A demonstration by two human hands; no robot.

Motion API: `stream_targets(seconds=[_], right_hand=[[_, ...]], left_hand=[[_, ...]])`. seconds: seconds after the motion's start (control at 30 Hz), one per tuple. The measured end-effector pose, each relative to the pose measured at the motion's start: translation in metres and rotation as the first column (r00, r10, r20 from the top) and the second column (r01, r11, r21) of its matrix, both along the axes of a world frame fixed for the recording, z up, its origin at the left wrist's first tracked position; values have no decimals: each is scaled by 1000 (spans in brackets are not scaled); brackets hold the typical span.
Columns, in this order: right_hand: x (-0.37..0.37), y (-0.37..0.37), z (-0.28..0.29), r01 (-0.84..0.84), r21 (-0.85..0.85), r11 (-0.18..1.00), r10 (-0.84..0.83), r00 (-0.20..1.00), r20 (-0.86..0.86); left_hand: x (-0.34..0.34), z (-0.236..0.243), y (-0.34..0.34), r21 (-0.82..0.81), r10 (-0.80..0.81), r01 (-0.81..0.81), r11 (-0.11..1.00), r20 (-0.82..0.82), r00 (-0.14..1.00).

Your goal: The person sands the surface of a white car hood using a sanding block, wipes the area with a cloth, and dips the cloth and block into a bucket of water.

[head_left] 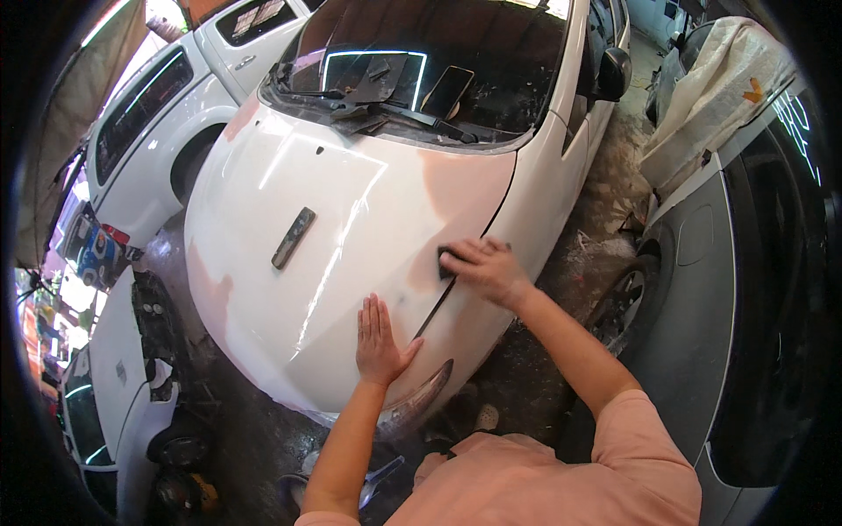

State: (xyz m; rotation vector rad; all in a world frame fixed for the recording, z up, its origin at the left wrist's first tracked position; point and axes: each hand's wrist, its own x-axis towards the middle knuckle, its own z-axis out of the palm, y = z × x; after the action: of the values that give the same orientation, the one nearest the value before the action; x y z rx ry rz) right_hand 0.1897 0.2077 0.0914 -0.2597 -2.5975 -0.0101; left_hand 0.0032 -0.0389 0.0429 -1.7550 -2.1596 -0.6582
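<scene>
The right hand (484,267) curls its fingers over a dark block (445,262), clamped on it and slightly blurred, right of the frame's center. The block sits on the white hood (351,232), at the black seam (431,309) between hood and fender. That seam runs from the windshield's lower right corner down and leftward to beside the thumb of the left hand (379,344). This hand lies flat on the hood, just below the frame's center, four fingers nearly together and pointing up the frame, thumb spread toward the right.

From where I stand, the widest room for moving stretches leftward across the hood, broken by a long dark bar (294,238). Upward, the hood ends at the windshield (517,66); rightward, the fender curves down to a narrow strip of floor beside a gray car (697,280).

The block's visible part stands roughly up and down in the frame; fingers hide the rest, so I can't tell its full long axis. The bar slants from lower left to upper right.
</scene>
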Motion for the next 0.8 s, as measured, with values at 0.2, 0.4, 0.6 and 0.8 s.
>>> stream_targets(seconds=[0.2, 0.4, 0.6, 0.8], right_hand=[[-28, -83, -25, -124, 65, 990, 128, 990, -57], [-2, -3, 1, 64, -58, 996, -67, 996, -52], [-18, -65, -33, -316, 7, 949, 315, 948, 37], [5, 12, -16, 187, -124, 975, -205, 967, -152]], left_hand=[[-8, -7, -3, 23, 39, -38, 999, -17, 999], [-5, -1, -1, -31, 23, -23, 999, 12, 1000], [-6, -4, -3, -13, 23, -23, 1000, 3, 1000], [-3, 1, 1, -55, 27, -27, 998, -4, 1000]])
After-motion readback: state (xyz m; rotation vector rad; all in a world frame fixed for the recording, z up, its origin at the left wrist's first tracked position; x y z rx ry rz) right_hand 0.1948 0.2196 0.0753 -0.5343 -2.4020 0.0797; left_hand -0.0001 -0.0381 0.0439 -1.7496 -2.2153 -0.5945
